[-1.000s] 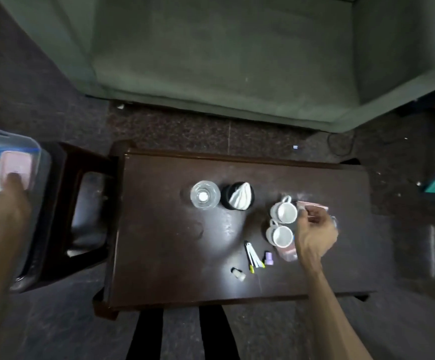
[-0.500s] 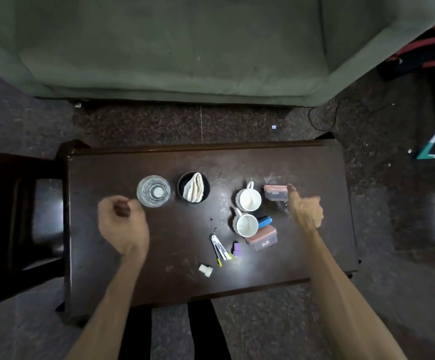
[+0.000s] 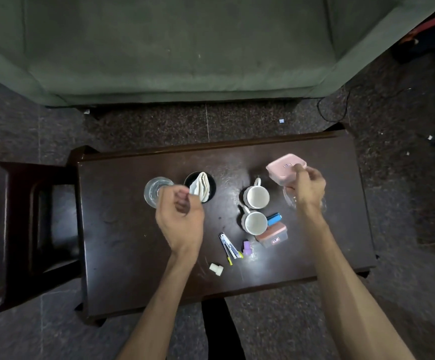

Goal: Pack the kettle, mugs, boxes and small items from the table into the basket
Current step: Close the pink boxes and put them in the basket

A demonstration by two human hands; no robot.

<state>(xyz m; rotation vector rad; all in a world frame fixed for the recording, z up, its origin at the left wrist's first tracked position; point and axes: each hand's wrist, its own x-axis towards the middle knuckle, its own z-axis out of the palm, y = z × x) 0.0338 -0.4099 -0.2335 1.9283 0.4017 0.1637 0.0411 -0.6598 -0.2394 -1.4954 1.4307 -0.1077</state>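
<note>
On the dark wooden table (image 3: 122,255), my right hand (image 3: 307,188) grips a small pink-lidded box (image 3: 284,168), lifted and tilted above the right end. My left hand (image 3: 180,216) hovers with curled fingers and nothing in it, just in front of a clear glass (image 3: 154,189) and a black cup holding folded white tissue (image 3: 200,188). Two white mugs (image 3: 256,196) (image 3: 255,222) stand mid-table. Beside them lie a blue lighter (image 3: 274,218) and a second pink-lidded box (image 3: 272,234). Nail clippers (image 3: 228,245), a purple piece (image 3: 246,247) and a white cap (image 3: 216,269) lie near the front.
A dark wooden chair (image 3: 16,229) stands touching the table's left end. A green sofa (image 3: 185,48) fills the far side beyond a strip of speckled floor. A clear dish (image 3: 289,201) shows partly under my right hand. No basket is in view.
The view swung right, so the basket at the left left the frame. My left hand came from the basket to the glass. My right hand lifted the pink-lidded box off the table.
</note>
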